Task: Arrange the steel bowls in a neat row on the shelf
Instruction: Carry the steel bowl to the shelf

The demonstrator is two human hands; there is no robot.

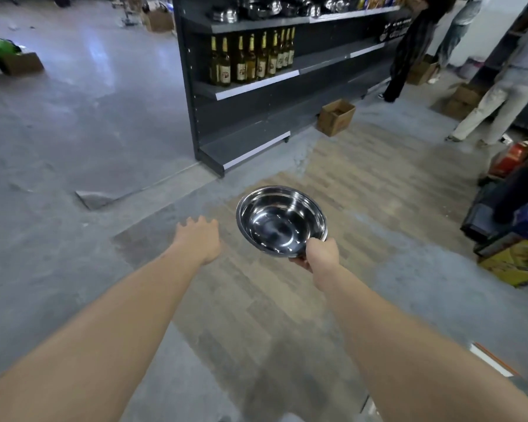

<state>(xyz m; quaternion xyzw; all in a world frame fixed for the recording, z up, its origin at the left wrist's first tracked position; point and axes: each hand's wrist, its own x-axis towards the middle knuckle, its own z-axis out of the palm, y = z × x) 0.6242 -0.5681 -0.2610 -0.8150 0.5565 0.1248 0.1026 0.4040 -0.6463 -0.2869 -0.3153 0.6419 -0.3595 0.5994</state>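
My right hand (320, 252) grips the near rim of a shiny steel bowl (279, 219) and holds it level above the floor, hollow side up. My left hand (200, 237) is stretched out to the left of the bowl, empty, palm down, fingers slightly apart. It does not touch the bowl. Ahead stands a dark shelf unit (256, 86). More steel bowls (265, 9) lie crowded on its top shelf, some stacked, some overlapping.
Several bottles (250, 59) fill the shelf below the bowls. An open cardboard box (336, 117) sits on the floor by the shelf base. Two people (500, 95) stand at the right near more boxes. Stacked goods (512, 226) line the right edge.
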